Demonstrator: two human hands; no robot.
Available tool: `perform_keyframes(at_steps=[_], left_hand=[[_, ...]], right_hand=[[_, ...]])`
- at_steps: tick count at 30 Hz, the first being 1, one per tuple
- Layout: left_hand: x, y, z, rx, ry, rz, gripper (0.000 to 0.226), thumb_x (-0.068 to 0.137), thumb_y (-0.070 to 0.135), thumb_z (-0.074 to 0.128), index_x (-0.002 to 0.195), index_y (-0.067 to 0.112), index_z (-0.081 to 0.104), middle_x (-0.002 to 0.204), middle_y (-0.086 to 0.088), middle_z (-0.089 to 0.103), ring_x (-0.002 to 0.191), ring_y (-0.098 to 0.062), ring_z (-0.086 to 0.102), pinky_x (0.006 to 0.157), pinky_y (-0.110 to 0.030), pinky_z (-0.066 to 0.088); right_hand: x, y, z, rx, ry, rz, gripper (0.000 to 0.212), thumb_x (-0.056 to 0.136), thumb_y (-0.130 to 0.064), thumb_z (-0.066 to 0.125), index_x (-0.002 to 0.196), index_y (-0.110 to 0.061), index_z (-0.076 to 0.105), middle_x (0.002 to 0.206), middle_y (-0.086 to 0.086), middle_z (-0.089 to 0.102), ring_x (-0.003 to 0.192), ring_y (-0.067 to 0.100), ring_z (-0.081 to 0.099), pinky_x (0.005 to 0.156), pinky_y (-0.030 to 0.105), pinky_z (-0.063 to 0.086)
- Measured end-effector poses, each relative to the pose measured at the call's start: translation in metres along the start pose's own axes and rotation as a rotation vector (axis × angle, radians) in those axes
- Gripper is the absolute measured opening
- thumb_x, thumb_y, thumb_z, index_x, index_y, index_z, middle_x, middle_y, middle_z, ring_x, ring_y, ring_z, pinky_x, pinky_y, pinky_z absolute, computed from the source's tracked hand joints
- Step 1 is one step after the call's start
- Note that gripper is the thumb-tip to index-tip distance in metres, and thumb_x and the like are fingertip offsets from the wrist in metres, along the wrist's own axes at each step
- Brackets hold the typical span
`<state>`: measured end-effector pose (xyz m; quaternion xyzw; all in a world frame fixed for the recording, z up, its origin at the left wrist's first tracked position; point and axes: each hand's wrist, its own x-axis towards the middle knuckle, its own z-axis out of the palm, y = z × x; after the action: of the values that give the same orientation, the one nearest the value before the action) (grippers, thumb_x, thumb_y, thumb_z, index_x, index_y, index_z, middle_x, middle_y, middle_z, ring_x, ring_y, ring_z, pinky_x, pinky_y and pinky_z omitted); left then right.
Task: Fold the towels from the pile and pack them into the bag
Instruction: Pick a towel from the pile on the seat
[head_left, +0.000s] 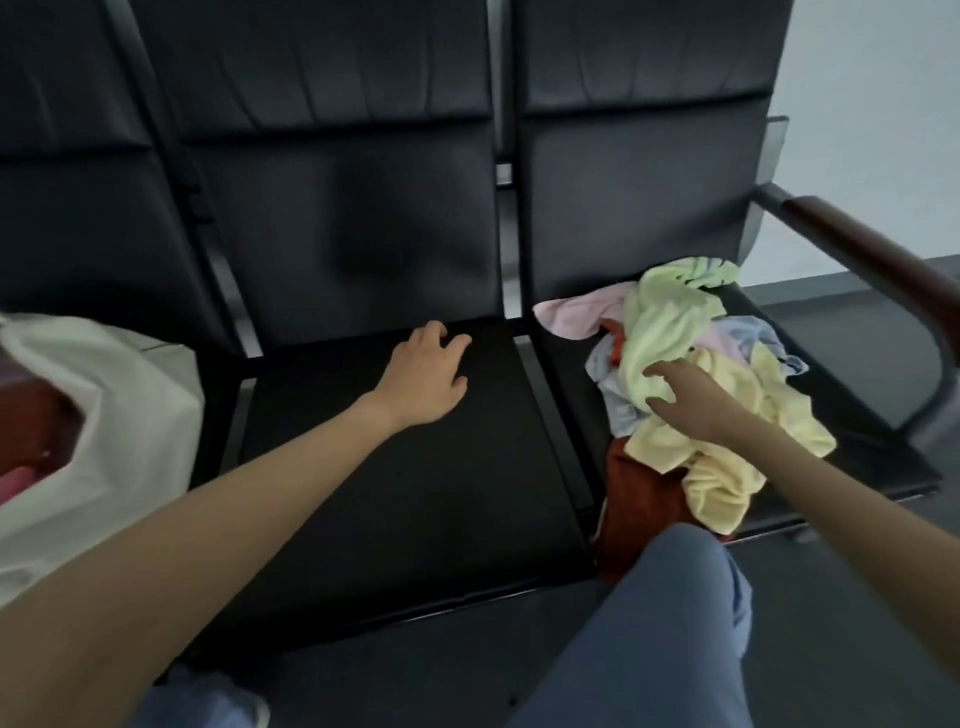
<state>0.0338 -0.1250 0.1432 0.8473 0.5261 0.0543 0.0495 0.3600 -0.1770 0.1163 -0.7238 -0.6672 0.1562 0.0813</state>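
Towel pile (696, 395) sits heaped on the right-hand seat (841, 415), beside the middle seat (415, 467). Right hand (691, 397) is on the pile, fingers curled into the green towel (660, 332) on top. Left hand (423, 376) rests on the middle seat, fingers loose, holding nothing; white bag (130, 415) lies left of that seat.

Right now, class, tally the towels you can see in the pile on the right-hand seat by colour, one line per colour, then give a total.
Green towel: 1
Yellow towel: 1
Pink towel: 1
Blue towel: 1
Red towel: 1
Total: 5 colours showing; any towels buried underneath are hidden.
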Motion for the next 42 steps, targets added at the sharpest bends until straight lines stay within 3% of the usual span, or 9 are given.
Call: perform_keyframes(at_steps=[9, 14, 16, 18, 21, 25, 29, 34, 42], left_hand=[[0.066, 0.139, 0.077, -0.129, -0.248, 0.203, 0.049, 0.094, 0.030, 0.050, 0.140, 0.015, 0.039, 0.128, -0.011, 0.040, 0.119, -0.032, 0.042, 0.096, -0.046, 0.042], [0.085, 0.177, 0.109, -0.188, -0.388, 0.301, 0.050, 0.094, 0.025, 0.052, 0.142, 0.016, 0.039, 0.135, -0.013, 0.039, 0.124, -0.035, 0.040, 0.099, -0.049, 0.041], [0.088, 0.188, 0.118, -0.196, -0.414, 0.314, 0.055, 0.095, 0.023, 0.051, 0.146, 0.018, 0.033, 0.137, -0.013, 0.037, 0.127, -0.034, 0.037, 0.102, -0.049, 0.039], [0.089, 0.197, 0.124, -0.235, -0.423, 0.310, 0.056, 0.095, 0.022, 0.051, 0.147, 0.019, 0.032, 0.135, -0.013, 0.038, 0.126, -0.034, 0.037, 0.102, -0.047, 0.039], [0.090, 0.204, 0.130, -0.393, -0.422, 0.282, 0.058, 0.094, 0.023, 0.056, 0.147, 0.019, 0.033, 0.134, -0.014, 0.041, 0.127, -0.032, 0.040, 0.103, -0.040, 0.038], [0.089, 0.209, 0.116, -0.605, -0.369, 0.291, 0.077, 0.090, 0.037, 0.065, 0.152, 0.026, 0.021, 0.142, -0.009, 0.039, 0.131, -0.022, 0.039, 0.106, -0.031, 0.036], [0.080, 0.206, 0.080, -0.769, -0.229, 0.308, 0.076, 0.088, 0.035, 0.067, 0.151, 0.030, 0.023, 0.141, 0.001, 0.038, 0.121, -0.011, 0.043, 0.088, -0.010, 0.038], [0.066, 0.185, 0.024, -0.918, -0.098, 0.276, 0.053, 0.093, 0.028, 0.060, 0.142, 0.023, 0.042, 0.126, 0.010, 0.049, 0.113, -0.008, 0.052, 0.084, -0.013, 0.048], [0.022, 0.112, -0.059, -0.910, 0.175, 0.198, 0.032, 0.095, 0.027, 0.058, 0.127, 0.021, 0.060, 0.115, 0.009, 0.066, 0.105, -0.005, 0.061, 0.092, -0.025, 0.051]], right_hand=[[-0.023, 0.098, 0.035, 0.210, 0.122, 0.443, 0.063, 0.089, -0.015, 0.060, 0.140, 0.003, 0.027, 0.132, 0.031, 0.038, 0.120, 0.046, 0.040, 0.096, 0.045, 0.036], [-0.024, 0.122, 0.059, 0.276, 0.106, 0.492, 0.095, 0.080, -0.037, 0.073, 0.151, -0.033, 0.011, 0.154, 0.024, 0.004, 0.138, 0.046, 0.019, 0.105, 0.052, 0.033], [-0.021, 0.130, 0.068, 0.279, 0.122, 0.463, 0.081, 0.080, -0.033, 0.074, 0.147, -0.029, 0.028, 0.150, 0.023, 0.016, 0.134, 0.046, 0.023, 0.106, 0.049, 0.032], [-0.021, 0.135, 0.070, 0.347, 0.188, 0.430, 0.057, 0.082, -0.022, 0.072, 0.133, -0.016, 0.047, 0.135, 0.021, 0.036, 0.115, 0.036, 0.043, 0.092, 0.039, 0.039], [-0.024, 0.136, 0.057, 0.534, 0.339, 0.472, 0.030, 0.083, -0.010, 0.068, 0.112, -0.004, 0.062, 0.110, 0.008, 0.056, 0.093, 0.018, 0.048, 0.076, 0.029, 0.039], [-0.038, 0.118, 0.023, 0.984, 0.471, 0.474, 0.013, 0.080, -0.008, 0.073, 0.091, -0.012, 0.067, 0.082, -0.005, 0.062, 0.078, 0.010, 0.057, 0.064, 0.020, 0.049], [-0.047, 0.086, -0.015, 1.252, 0.383, 0.319, 0.015, 0.082, -0.004, 0.070, 0.097, -0.006, 0.070, 0.083, 0.003, 0.070, 0.074, 0.012, 0.068, 0.062, 0.021, 0.056], [-0.048, 0.031, -0.055, 1.372, 0.252, 0.147, 0.013, 0.086, -0.006, 0.066, 0.099, -0.005, 0.069, 0.085, 0.009, 0.071, 0.078, 0.021, 0.069, 0.072, 0.034, 0.059], [-0.048, -0.073, -0.086, 1.476, 0.111, -0.111, 0.018, 0.089, -0.004, 0.060, 0.106, 0.000, 0.065, 0.089, 0.011, 0.071, 0.079, 0.022, 0.069, 0.072, 0.033, 0.058]])
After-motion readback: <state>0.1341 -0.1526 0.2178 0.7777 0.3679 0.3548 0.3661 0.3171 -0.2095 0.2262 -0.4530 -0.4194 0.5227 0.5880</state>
